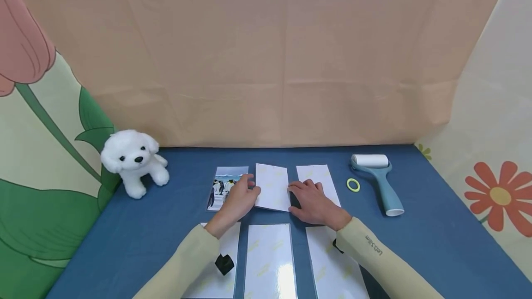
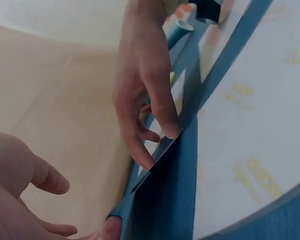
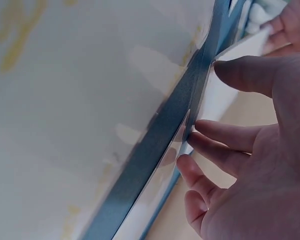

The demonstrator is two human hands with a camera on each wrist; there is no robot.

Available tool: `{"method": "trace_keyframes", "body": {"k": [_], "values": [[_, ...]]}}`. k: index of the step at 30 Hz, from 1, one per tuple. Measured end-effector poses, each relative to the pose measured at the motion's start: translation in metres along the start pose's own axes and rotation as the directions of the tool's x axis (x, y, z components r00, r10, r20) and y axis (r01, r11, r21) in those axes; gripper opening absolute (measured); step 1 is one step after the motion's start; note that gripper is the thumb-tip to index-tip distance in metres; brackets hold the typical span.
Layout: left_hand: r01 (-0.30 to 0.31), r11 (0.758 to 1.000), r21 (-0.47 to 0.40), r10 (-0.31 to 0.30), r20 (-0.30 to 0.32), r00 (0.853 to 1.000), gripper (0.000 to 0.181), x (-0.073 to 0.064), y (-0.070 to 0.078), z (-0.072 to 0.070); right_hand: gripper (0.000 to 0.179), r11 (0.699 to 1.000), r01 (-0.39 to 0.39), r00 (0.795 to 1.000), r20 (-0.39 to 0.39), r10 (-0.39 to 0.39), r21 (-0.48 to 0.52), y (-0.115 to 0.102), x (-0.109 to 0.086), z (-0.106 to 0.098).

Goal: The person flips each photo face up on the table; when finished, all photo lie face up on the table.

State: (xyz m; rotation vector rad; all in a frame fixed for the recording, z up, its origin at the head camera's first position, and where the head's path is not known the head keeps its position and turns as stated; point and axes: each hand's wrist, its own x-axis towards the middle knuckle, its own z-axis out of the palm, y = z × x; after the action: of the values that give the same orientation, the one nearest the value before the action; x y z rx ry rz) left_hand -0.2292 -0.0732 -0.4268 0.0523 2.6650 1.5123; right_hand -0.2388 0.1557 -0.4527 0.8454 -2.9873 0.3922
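Observation:
A white card (image 1: pixel 272 187) is in the middle of the back row, slightly raised and tilted off the blue cloth. Along its right edge, my right hand (image 1: pixel 311 201) pinches it between thumb and fingers; the right wrist view shows the thumb (image 3: pixel 242 74) on that edge. At the left edge my left hand (image 1: pixel 238 197) holds it by the fingertips, some fingers standing apart from it in the left wrist view. The card's underside is hidden. Left of it lies a penguin picture card (image 1: pixel 220 186), partly covered by my left hand. Another white card (image 1: pixel 319 180) lies behind my right hand.
Three white cards form the front row: left (image 1: pixel 220 262), middle (image 1: pixel 270 260) and right (image 1: pixel 334 262), my forearms over the outer two. A white plush dog (image 1: pixel 135 160) sits at the back left. At right are a yellow-green ring (image 1: pixel 353 185) and a blue-handled lint roller (image 1: pixel 380 181).

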Motion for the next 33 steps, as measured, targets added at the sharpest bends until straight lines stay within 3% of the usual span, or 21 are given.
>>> {"method": "trace_keyframes", "body": {"k": [5, 9, 14, 17, 21, 24, 33], "values": [[-0.045, 0.997, -0.066, 0.042, -0.040, 0.998, 0.049, 0.003, 0.012, 0.003, 0.047, 0.998, -0.029, 1.000, 0.005, 0.029, 0.050, 0.001, 0.002, -0.003], [-0.088, 0.989, -0.120, 0.084, -0.037, 0.996, 0.048, 0.005, 0.020, 0.007, 0.043, 0.988, -0.075, 0.997, 0.014, 0.074, 0.132, 0.001, 0.005, -0.004], [-0.124, 0.966, -0.227, 0.127, -0.003, 0.992, 0.053, 0.006, 0.027, 0.014, 0.043, 0.946, -0.162, 0.987, 0.033, 0.159, 0.282, 0.001, 0.010, -0.007], [-0.139, 0.949, -0.283, 0.148, 0.012, 0.989, 0.055, 0.008, 0.029, 0.021, 0.057, 0.888, -0.225, 0.974, 0.079, 0.211, 0.400, 0.002, 0.013, -0.012], [-0.155, 0.937, -0.314, 0.186, 0.071, 0.980, 0.058, 0.010, 0.030, 0.029, 0.079, 0.767, -0.329, 0.944, 0.166, 0.285, 0.551, 0.003, 0.014, -0.019], [-0.153, 0.937, -0.313, 0.202, 0.132, 0.970, 0.062, 0.011, 0.028, 0.035, 0.084, 0.692, -0.373, 0.927, 0.212, 0.310, 0.618, 0.004, 0.013, -0.023], [-0.097, 0.963, -0.252, 0.160, 0.244, 0.956, 0.069, 0.013, 0.016, 0.049, 0.077, 0.547, -0.369, 0.922, 0.221, 0.319, 0.751, 0.014, 0.009, -0.026]]}}
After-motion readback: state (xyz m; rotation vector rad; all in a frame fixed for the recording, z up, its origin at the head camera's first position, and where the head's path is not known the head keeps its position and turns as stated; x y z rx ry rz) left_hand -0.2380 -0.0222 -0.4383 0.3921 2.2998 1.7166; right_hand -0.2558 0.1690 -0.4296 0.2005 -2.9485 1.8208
